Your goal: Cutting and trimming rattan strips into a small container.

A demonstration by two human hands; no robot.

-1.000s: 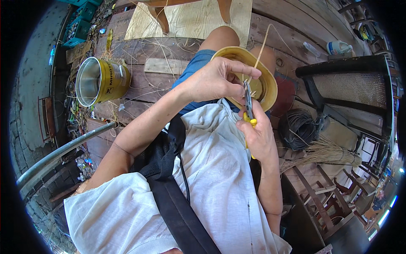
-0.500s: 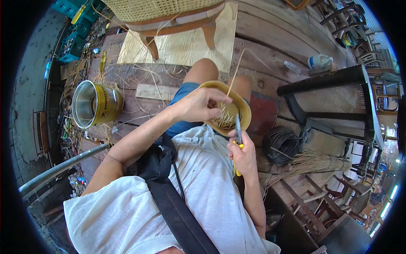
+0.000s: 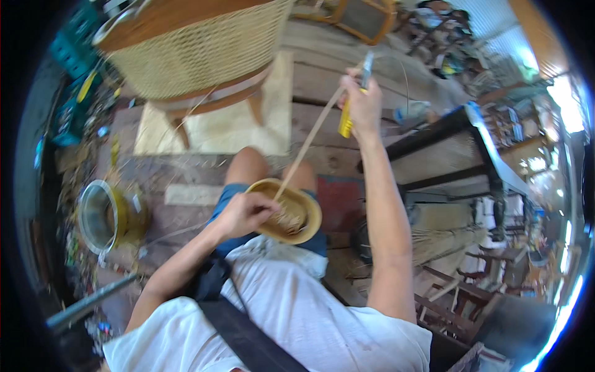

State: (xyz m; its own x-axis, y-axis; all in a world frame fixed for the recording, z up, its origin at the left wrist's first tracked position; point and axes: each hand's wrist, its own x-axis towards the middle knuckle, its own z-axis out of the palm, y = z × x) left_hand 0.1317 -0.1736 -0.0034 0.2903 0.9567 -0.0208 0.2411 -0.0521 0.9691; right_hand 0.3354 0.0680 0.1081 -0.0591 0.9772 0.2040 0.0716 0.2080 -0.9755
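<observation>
Sitting mid-frame, the left hand [image 3: 246, 214] is pinching a strip [image 3: 310, 141]; near the top, the right hand [image 3: 365, 106] is gripping yellow cutters [image 3: 346, 121]. Little bits [image 3: 289, 219] are lying in the bowl [image 3: 315, 218]; much strip is seemingly waiting.

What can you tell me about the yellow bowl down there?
The yellow bowl is oblong and smooth-looking, perhaps plastic. It sits open side up over the blue shorts, with short pale clippings inside. The left hand hides part of its left rim; whether they touch is unclear. A pale strip crosses above it.
</observation>
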